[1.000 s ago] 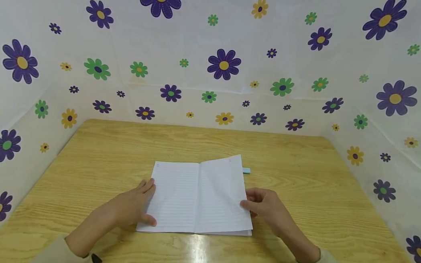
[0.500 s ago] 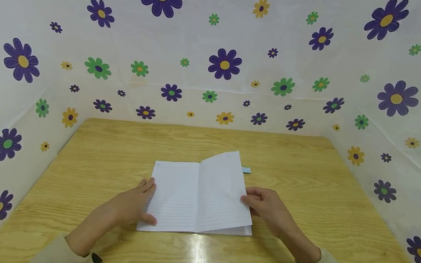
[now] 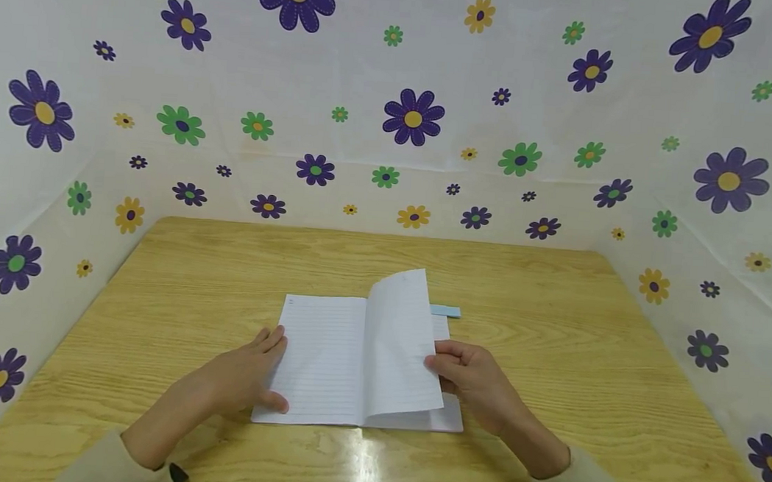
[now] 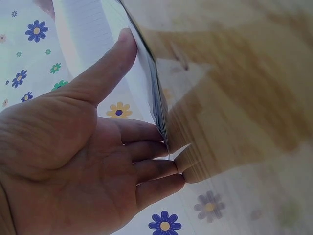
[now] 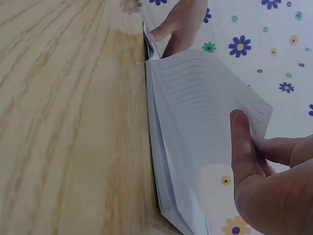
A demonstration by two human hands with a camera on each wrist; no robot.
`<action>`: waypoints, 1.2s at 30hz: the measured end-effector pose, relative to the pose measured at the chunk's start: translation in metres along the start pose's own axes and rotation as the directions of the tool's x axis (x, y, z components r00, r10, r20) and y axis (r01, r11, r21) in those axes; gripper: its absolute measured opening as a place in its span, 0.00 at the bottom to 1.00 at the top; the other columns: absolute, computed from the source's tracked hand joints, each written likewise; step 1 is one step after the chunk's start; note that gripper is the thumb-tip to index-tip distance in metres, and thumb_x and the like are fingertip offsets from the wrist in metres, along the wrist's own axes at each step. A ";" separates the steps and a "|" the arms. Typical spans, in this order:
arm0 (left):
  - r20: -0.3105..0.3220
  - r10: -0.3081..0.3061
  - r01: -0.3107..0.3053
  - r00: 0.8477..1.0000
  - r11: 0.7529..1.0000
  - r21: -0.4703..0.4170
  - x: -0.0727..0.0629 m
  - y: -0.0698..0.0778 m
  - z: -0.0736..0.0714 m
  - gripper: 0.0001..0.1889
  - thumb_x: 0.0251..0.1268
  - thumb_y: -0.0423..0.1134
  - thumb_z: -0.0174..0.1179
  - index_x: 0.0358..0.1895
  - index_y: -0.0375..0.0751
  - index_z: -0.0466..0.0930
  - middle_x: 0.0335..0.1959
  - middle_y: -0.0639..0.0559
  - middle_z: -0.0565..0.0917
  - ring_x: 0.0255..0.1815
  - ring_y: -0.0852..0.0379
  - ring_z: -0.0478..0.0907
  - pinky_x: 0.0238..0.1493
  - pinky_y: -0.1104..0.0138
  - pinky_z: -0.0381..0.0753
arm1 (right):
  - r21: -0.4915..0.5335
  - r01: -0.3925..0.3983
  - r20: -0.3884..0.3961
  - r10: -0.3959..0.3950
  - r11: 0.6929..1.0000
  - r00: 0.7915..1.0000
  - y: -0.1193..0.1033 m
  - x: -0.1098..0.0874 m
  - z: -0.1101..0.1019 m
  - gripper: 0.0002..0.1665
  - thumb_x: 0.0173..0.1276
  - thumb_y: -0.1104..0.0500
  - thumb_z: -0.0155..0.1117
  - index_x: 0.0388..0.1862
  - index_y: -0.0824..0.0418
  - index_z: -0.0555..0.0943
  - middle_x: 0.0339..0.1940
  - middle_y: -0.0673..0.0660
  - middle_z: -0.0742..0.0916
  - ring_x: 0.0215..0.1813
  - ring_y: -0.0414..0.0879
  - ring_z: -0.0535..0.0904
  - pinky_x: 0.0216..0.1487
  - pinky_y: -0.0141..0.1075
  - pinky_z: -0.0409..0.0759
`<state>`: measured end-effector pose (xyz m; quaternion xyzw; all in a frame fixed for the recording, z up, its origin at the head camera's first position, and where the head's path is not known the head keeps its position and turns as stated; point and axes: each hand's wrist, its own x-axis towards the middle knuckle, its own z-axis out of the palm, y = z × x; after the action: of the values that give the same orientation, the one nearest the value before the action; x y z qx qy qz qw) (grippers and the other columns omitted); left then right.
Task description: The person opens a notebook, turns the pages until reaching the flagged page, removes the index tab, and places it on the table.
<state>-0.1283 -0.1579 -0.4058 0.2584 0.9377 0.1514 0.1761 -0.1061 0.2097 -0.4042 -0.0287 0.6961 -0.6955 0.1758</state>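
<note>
An open notebook (image 3: 322, 362) with lined white pages lies on the wooden table. My left hand (image 3: 245, 372) rests at its left edge, thumb on the page and fingers fairly straight along the side; the left wrist view shows the same hand (image 4: 83, 152) with its fingertips at the tabletop. Between thumb and fingers, my right hand (image 3: 477, 379) pinches the outer edge of a right-hand page (image 3: 402, 352), which is lifted and curved over the pages beneath. In the right wrist view this page (image 5: 195, 98) stands raised from the notebook.
A light blue strip (image 3: 446, 311) sticks out past the notebook's right side near its top. The wooden table (image 3: 384, 263) is enclosed at the back and sides by white cloth (image 3: 344, 61) printed with flowers.
My right hand has moved left with the pinched page, which now rises higher and curves more. More of the blue strip and the page beneath shows. The left hand stays in place.
</note>
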 end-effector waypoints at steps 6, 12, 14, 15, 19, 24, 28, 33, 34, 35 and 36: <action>-0.001 0.004 -0.004 1.000 1.000 -0.001 0.000 0.000 0.000 0.56 0.57 0.58 0.73 0.74 0.16 0.57 0.79 0.22 0.52 0.79 0.23 0.48 0.74 0.38 0.58 | 0.062 0.008 0.043 -0.010 0.998 0.999 0.004 0.007 0.011 0.23 0.78 0.66 0.60 0.64 0.82 0.73 0.49 0.61 0.88 0.49 0.47 0.86 0.51 0.38 0.86; 0.000 -0.001 0.001 1.000 1.000 -0.014 0.000 0.002 -0.001 0.56 0.57 0.56 0.74 0.74 0.15 0.57 0.79 0.22 0.52 0.79 0.23 0.48 0.75 0.38 0.56 | 0.083 0.015 0.072 -0.021 0.996 0.997 0.009 0.016 0.021 0.21 0.78 0.66 0.60 0.62 0.82 0.74 0.48 0.61 0.88 0.47 0.47 0.87 0.48 0.38 0.86; -0.001 -0.005 0.005 1.000 1.000 -0.016 -0.001 0.002 -0.001 0.56 0.57 0.56 0.75 0.74 0.16 0.57 0.79 0.22 0.52 0.79 0.23 0.47 0.75 0.37 0.57 | 0.075 0.016 0.067 -0.021 0.997 0.998 0.012 0.018 0.024 0.21 0.77 0.66 0.60 0.61 0.81 0.75 0.47 0.61 0.89 0.46 0.47 0.87 0.47 0.37 0.87; -0.002 -0.005 0.005 1.000 1.000 -0.019 -0.001 0.002 -0.001 0.56 0.57 0.56 0.75 0.74 0.16 0.57 0.79 0.22 0.52 0.79 0.23 0.47 0.75 0.37 0.57 | 0.071 0.015 0.061 -0.020 0.997 0.998 0.013 0.018 0.026 0.20 0.77 0.66 0.60 0.61 0.81 0.76 0.46 0.61 0.89 0.45 0.46 0.87 0.46 0.37 0.87; -0.005 -0.004 0.004 1.000 1.000 -0.031 0.000 0.001 -0.001 0.56 0.57 0.56 0.75 0.75 0.17 0.58 0.79 0.23 0.52 0.79 0.23 0.47 0.75 0.37 0.56 | 0.065 0.022 0.040 -0.025 0.998 0.999 0.015 0.019 0.029 0.19 0.76 0.67 0.61 0.59 0.81 0.77 0.42 0.58 0.90 0.42 0.45 0.87 0.44 0.36 0.86; 0.003 -0.038 0.038 0.999 0.998 -0.051 0.002 -0.006 -0.001 0.52 0.62 0.56 0.72 0.75 0.19 0.60 0.80 0.26 0.53 0.80 0.25 0.47 0.76 0.38 0.55 | 0.084 0.032 0.042 -0.035 0.996 0.998 0.016 0.020 0.033 0.19 0.76 0.68 0.60 0.59 0.82 0.77 0.40 0.56 0.91 0.41 0.44 0.87 0.43 0.35 0.86; -0.070 -0.015 0.015 0.997 1.000 -0.012 0.007 -0.007 -0.005 0.46 0.68 0.55 0.68 0.75 0.21 0.62 0.79 0.26 0.55 0.80 0.26 0.49 0.75 0.38 0.56 | 0.092 0.030 0.035 -0.033 0.995 0.999 0.017 0.021 0.037 0.18 0.76 0.69 0.59 0.58 0.82 0.77 0.39 0.54 0.91 0.41 0.43 0.87 0.43 0.35 0.86; -0.222 0.079 -0.072 0.972 0.997 0.036 0.013 0.007 -0.012 0.41 0.74 0.51 0.64 0.76 0.24 0.61 0.80 0.30 0.57 0.80 0.31 0.52 0.73 0.41 0.63 | 0.088 0.053 0.020 -0.055 0.995 0.998 0.016 0.023 0.042 0.17 0.76 0.68 0.60 0.57 0.81 0.77 0.37 0.52 0.90 0.39 0.41 0.86 0.43 0.35 0.86; -0.240 0.091 -0.085 0.966 0.996 0.034 0.014 0.012 -0.014 0.41 0.74 0.51 0.64 0.77 0.24 0.60 0.80 0.31 0.57 0.81 0.32 0.53 0.73 0.41 0.64 | 0.084 0.059 0.021 -0.060 0.995 0.998 0.016 0.023 0.043 0.18 0.76 0.68 0.60 0.57 0.81 0.78 0.37 0.52 0.91 0.39 0.41 0.86 0.43 0.35 0.86; -0.253 0.104 -0.099 0.962 0.995 0.033 0.016 0.017 -0.015 0.41 0.74 0.50 0.64 0.77 0.25 0.60 0.81 0.32 0.57 0.81 0.33 0.53 0.73 0.42 0.65 | 0.081 0.065 0.022 -0.067 0.995 0.998 0.016 0.024 0.044 0.18 0.76 0.68 0.61 0.57 0.81 0.78 0.37 0.52 0.91 0.39 0.41 0.86 0.43 0.35 0.86; -0.263 0.118 -0.112 0.958 0.993 0.038 0.018 0.021 -0.016 0.41 0.75 0.50 0.63 0.78 0.26 0.60 0.81 0.33 0.57 0.81 0.35 0.54 0.72 0.43 0.66 | 0.078 0.069 0.024 -0.071 0.995 0.997 0.016 0.025 0.045 0.18 0.75 0.67 0.61 0.57 0.80 0.78 0.37 0.52 0.91 0.39 0.41 0.86 0.43 0.35 0.86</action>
<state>-0.1399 -0.1340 -0.3875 0.2918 0.9379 0.1840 0.0374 -0.1128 0.1598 -0.4240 -0.0557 0.6648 -0.7272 0.1617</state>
